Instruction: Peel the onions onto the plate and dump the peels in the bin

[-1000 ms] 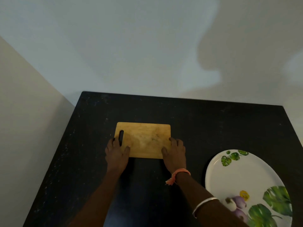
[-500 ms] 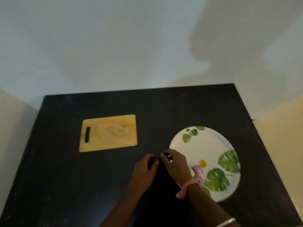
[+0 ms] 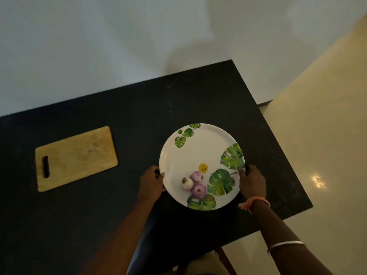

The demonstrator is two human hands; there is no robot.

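Silver is shining on a bangle [image 3: 286,244] on the person's right arm, and an orange thread band [image 3: 256,201] is sitting at that wrist. The left hand [image 3: 152,182] is gripping the plate [image 3: 198,147] at its 8 o'clock edge, and the right hand [image 3: 252,182] is gripping it at 4 o'clock, thumbs curling over the rim. Three onions [image 3: 193,184] are sitting together near the plate's 6 o'clock side, with a yellow sticker [image 3: 203,168] just past them at 12 o'clock. A wooden board [image 3: 76,157] is lying on the black table [image 3: 139,108], well apart from the plate at 9 o'clock.
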